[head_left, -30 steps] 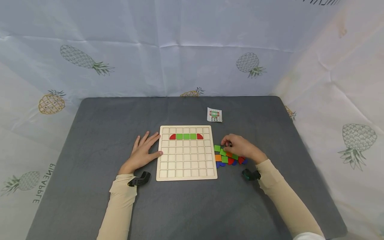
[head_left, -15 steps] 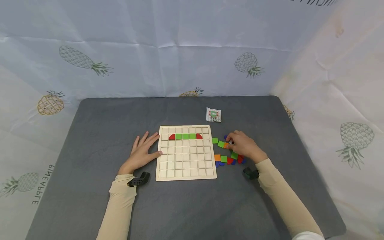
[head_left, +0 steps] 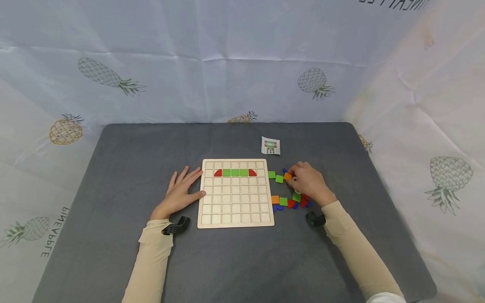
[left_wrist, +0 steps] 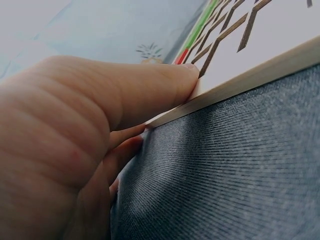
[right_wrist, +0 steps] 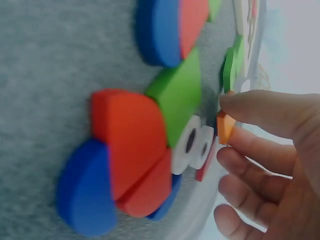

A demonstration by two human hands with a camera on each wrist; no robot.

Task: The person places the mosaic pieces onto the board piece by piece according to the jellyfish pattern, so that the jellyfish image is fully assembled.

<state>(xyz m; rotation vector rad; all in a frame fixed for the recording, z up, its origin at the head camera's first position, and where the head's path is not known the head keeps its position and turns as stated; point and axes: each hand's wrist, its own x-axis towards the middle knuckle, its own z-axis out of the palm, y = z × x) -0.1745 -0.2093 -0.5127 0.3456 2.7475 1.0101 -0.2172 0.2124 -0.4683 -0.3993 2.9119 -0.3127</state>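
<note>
The grid board lies between the 2 hands: right of the left hand (head_left: 178, 197), left of the right hand. The left hand is nearer and touches it, fingers spread wide, thumb resting on the left rim. The grid board (head_left: 235, 198) is pale, flat and wood-like, with rounded corners and thin grooves marking small square cells; it looks about square, so it shows no clear long axis. In its 2nd row from the far edge sit 3 green squares (head_left: 235, 172) between 2 red quarter-rounds (head_left: 218, 173).

Past the far right corner lies a pattern card (head_left: 270, 146), thin and papery. Just right of the board are 2 loose green squares (head_left: 279, 179), set at slightly different angles.

Next comes the orange square (head_left: 288, 176), well off the row of pieces on the board. The right hand (head_left: 308, 184) seems to hold it by the edges in a narrow pinch of thumb and index finger, its other fingers curled.

Near that hand lie smooth, thick-edged pieces: white eye pieces (right_wrist: 181, 159) with dark dots, red rounded wedges (right_wrist: 132, 137) and a curved blue piece (right_wrist: 82, 195), all on grey ribbed cloth (right_wrist: 45, 100).
</note>
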